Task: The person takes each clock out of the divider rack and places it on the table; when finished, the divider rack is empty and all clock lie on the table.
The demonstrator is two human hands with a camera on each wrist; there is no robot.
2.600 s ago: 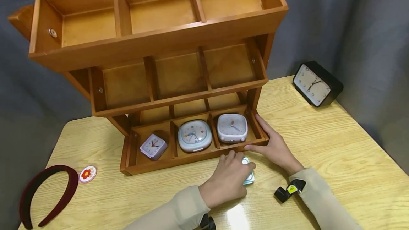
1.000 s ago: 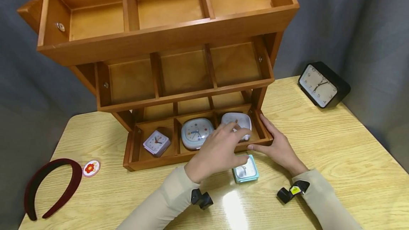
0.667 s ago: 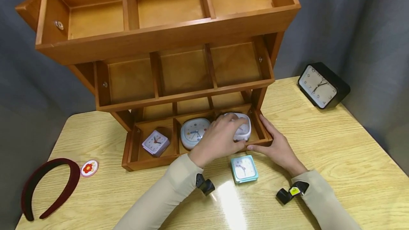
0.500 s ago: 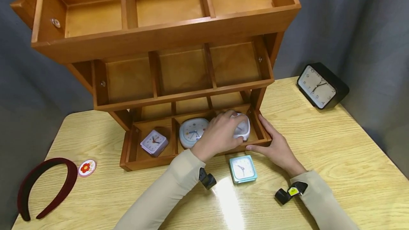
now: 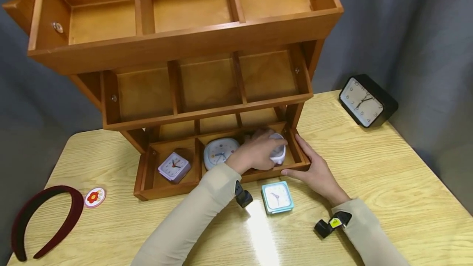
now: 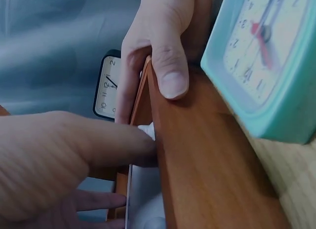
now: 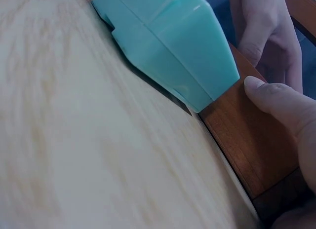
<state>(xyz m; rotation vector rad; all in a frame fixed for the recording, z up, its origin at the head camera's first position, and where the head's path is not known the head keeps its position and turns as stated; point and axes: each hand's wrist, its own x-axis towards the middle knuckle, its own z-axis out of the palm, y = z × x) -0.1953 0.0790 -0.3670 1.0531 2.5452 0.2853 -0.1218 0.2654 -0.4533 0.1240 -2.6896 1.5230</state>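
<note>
My left hand (image 5: 260, 151) reaches into the right compartment of the bottom drawer (image 5: 166, 194) and grips a white alarm clock (image 5: 278, 154), which is tilted and partly hidden by the fingers. My right hand (image 5: 319, 175) holds the drawer's front right corner, thumb on the front face and fingers along the outer side. A pale blue alarm clock (image 5: 218, 151) sits in the middle compartment, partly covered by my left hand. In the left compartment lies a small lilac alarm clock (image 5: 173, 167). On the table before the drawer is a turquoise alarm clock (image 5: 277, 197).
Two upper wooden drawers (image 5: 184, 44) overhang the bottom one, each split into three compartments. A black alarm clock (image 5: 367, 101) stands at the table's right rear. On the left lie a dark red headband (image 5: 72, 221) and a round flower badge (image 5: 95, 197).
My left hand has left the turquoise clock on the table, moved up into the right compartment and taken hold of the white clock, which has tilted. My right hand stays on the corner.
</note>
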